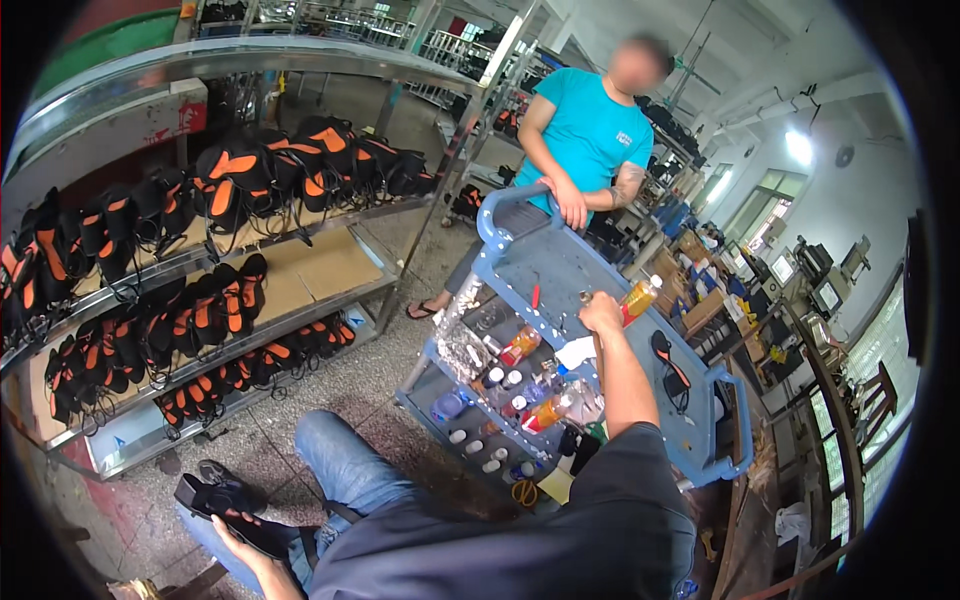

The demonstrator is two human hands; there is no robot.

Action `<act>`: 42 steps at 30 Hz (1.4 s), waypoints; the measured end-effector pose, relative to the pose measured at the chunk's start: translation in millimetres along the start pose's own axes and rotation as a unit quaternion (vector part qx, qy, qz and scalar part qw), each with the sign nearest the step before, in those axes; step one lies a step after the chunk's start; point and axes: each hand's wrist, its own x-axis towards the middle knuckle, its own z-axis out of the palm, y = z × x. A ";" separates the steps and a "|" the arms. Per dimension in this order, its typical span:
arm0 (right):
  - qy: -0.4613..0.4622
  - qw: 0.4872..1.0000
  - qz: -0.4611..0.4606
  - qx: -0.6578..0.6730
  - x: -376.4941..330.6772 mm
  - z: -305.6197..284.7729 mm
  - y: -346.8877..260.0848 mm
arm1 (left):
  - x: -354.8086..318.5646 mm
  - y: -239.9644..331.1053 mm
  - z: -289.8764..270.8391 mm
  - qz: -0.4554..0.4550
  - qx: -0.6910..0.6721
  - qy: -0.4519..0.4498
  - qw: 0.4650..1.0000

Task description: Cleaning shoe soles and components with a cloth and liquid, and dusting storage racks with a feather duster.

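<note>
Low at the left, by my knee, my left hand (pixel 240 550) is wrapped round a black shoe (pixel 215 505) with small orange patches. My right arm reaches over a blue tool cart (pixel 545 255). My right hand (pixel 601 314) is closed just above its top tray, by a small metallic piece (pixel 585 297); what the fingers hold cannot be made out. Right beside that hand stands a bottle of amber liquid (pixel 640 299). A slim red tool (pixel 536 297) lies to its left on the tray, and a black and orange shoe (pixel 670 372) to its right.
Across the cart a person in a turquoise shirt (pixel 595 125) rests hands on its handle. The cart's lower shelves (pixel 430 385) carry several bottles, jars and a white cloth (pixel 576 353). At the left, a metal rack (pixel 330 265) holds rows of black and orange shoes (pixel 230 185).
</note>
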 end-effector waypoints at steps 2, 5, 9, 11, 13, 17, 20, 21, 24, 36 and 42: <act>0.014 0.999 -0.020 0.029 -1.0 -8.7 4.3 | -0.9 0.6 -13.3 -0.017 -0.008 -0.032 0.999; 0.037 0.998 -0.033 0.048 -4.6 -37.9 -1.3 | 0.3 -2.5 -12.6 -0.034 -0.017 -0.067 0.997; 0.167 0.980 -0.079 0.068 -24.6 -88.5 -27.0 | -16.1 0.9 16.3 -0.005 0.017 -0.018 1.000; 0.224 0.963 -0.124 0.079 -50.7 -115.9 -47.1 | -12.9 -2.1 20.2 -0.007 0.031 -0.024 0.999; 0.272 0.934 -0.195 0.122 -76.1 -132.4 -75.0 | -10.0 -5.3 20.2 -0.007 0.055 -0.027 0.998; 0.245 0.824 -0.427 0.281 -132.0 -124.8 -141.3 | -8.5 -10.3 2.6 -0.040 0.085 -0.094 0.991; -0.028 0.739 -0.553 0.385 -179.9 -64.2 -201.2 | -24.9 -12.1 17.4 -0.120 -0.025 -0.224 0.967; -0.102 0.706 -0.580 0.393 -194.6 -44.0 -218.7 | -13.3 -20.9 25.0 -0.150 -0.006 -0.256 0.955; -0.407 0.620 -0.522 0.422 -268.2 35.8 -270.4 | -24.9 3.2 62.2 -0.312 -0.051 -0.416 0.853; -0.709 0.434 -0.292 0.473 -350.5 158.1 -302.7 | 20.3 -19.6 9.4 -0.268 0.159 -0.414 0.855; -0.699 0.427 -0.194 0.540 -333.9 207.6 -284.0 | 2.7 -37.4 -13.9 -0.123 0.060 -0.257 0.957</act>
